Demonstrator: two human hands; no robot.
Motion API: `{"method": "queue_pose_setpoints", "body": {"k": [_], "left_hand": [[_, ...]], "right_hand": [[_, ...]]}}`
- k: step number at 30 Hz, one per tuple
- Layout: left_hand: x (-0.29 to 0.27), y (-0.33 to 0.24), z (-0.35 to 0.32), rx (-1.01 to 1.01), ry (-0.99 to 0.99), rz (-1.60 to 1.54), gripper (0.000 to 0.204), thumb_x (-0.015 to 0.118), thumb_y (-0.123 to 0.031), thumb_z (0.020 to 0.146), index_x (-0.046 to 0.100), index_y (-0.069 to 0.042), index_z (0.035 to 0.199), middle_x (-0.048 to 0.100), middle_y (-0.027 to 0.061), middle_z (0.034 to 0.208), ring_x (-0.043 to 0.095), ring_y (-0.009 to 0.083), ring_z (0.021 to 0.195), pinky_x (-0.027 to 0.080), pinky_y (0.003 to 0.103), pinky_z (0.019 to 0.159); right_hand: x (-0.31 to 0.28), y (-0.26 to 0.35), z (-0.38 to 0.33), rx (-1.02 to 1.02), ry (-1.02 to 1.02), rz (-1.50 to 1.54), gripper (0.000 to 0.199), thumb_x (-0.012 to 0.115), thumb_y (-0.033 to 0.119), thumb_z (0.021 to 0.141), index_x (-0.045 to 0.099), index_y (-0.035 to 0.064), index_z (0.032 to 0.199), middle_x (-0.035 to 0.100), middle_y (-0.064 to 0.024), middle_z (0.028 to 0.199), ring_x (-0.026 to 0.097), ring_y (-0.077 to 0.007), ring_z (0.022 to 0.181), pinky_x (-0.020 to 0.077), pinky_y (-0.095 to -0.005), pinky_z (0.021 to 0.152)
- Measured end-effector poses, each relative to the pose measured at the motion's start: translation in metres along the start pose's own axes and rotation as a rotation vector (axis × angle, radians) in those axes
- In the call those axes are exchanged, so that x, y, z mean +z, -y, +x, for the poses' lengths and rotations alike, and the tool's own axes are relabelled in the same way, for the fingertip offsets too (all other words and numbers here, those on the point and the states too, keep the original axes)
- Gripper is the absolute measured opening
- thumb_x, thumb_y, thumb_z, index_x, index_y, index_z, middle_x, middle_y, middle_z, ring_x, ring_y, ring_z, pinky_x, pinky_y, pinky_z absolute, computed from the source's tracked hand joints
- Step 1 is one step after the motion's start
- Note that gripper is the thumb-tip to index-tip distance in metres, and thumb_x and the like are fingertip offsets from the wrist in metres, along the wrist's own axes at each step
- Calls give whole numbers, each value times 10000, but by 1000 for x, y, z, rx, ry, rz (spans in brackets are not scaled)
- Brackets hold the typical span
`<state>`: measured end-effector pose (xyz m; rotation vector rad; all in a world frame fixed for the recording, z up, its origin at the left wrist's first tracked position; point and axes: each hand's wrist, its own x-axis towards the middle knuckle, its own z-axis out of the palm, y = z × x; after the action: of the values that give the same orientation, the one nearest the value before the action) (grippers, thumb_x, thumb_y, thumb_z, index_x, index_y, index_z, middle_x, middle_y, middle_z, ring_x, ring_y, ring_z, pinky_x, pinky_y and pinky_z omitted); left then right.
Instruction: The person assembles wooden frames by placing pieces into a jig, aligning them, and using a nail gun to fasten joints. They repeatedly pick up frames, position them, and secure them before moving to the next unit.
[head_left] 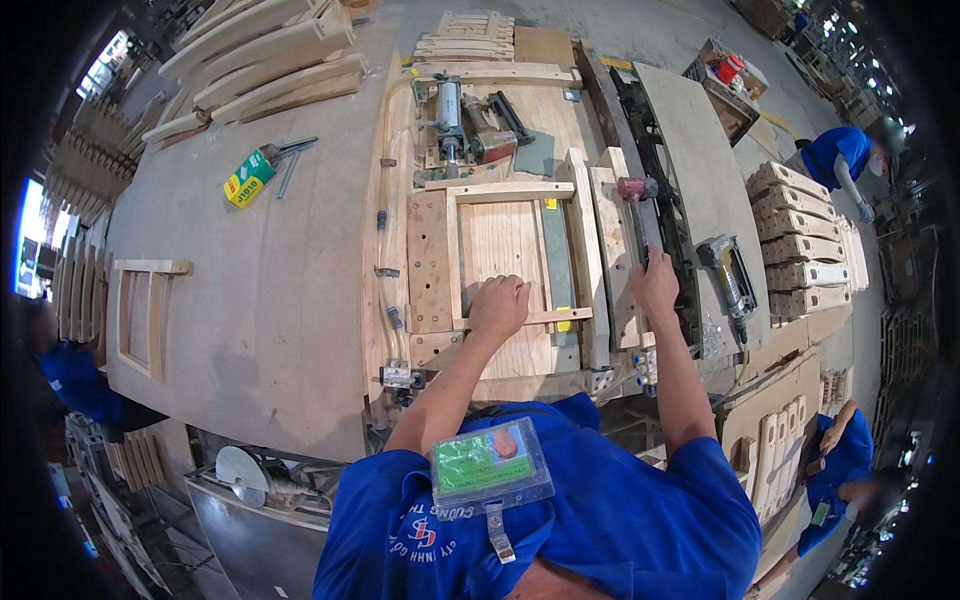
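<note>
A pale wooden frame [517, 190] lies in a wooden jig with a pneumatic cylinder [449, 112] at its far end. My left hand [500, 306] is curled closed over the near rail [558, 316] of that frame; whatever its fingers hold, if anything, is hidden. My right hand [655, 285] is wrapped round the handle of a mallet. The dark red mallet head [636, 188] is above the right side of the jig, beside an upright-edged wooden bar [588, 255].
On the left board lie a small wooden frame [154, 320], a green and yellow box [247, 180] and staple strips [288, 165]. A nail gun [729, 280] rests at right. Stacked wooden parts [803, 240] stand beyond. Several people in blue work nearby.
</note>
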<state>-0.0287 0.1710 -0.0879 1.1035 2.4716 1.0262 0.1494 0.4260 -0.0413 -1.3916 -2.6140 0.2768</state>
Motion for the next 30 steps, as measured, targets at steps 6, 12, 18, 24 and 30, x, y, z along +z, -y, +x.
{"method": "queue_pose_setpoints", "body": {"k": [6, 12, 18, 24, 30], "left_hand": [[-2, -11, 7, -33, 72, -28, 288, 619, -301, 1016, 752, -45, 1027, 744, 190, 999, 688, 387, 1014, 542, 504, 902], [-1, 3, -2, -70, 34, -3, 301, 629, -307, 1011, 760, -45, 1079, 740, 199, 1024, 686, 387, 1023, 548, 493, 924], [0, 10, -1, 6, 26, -21, 289, 610, -295, 1027, 741, -40, 991, 750, 189, 1005, 684, 381, 1003, 540, 500, 915], [0, 2, 3, -42, 79, 20, 289, 618, -295, 1018, 747, -37, 1006, 746, 199, 1017, 691, 382, 999, 552, 495, 922], [8, 17, -4, -35, 10, 68, 303, 617, -308, 1016, 731, -27, 1007, 725, 210, 934, 709, 396, 941, 586, 487, 853]], "right_hand": [[21, -9, 22, 118, -101, 436, 330, 691, 214, 977, 653, 24, 1244, 673, -118, 869, 697, -251, 797, 583, -428, 722], [-70, 96, -14, 124, 203, 1147, 274, 605, 338, 1104, 617, 72, 1039, 470, 57, 718, 382, -13, 516, 311, -218, 408], [-156, 199, -9, -530, -48, 1427, 329, 475, 354, 1162, 556, 36, 1138, 453, 47, 702, 359, -7, 533, 287, -197, 455], [-3, 207, 27, -689, -110, 805, 285, 527, 238, 1097, 548, -46, 1081, 600, -186, 669, 605, -336, 566, 486, -434, 577], [8, 251, 19, -406, 387, 825, 511, 457, 488, 1134, 590, 30, 951, 554, -48, 734, 517, -151, 688, 440, -338, 647]]}}
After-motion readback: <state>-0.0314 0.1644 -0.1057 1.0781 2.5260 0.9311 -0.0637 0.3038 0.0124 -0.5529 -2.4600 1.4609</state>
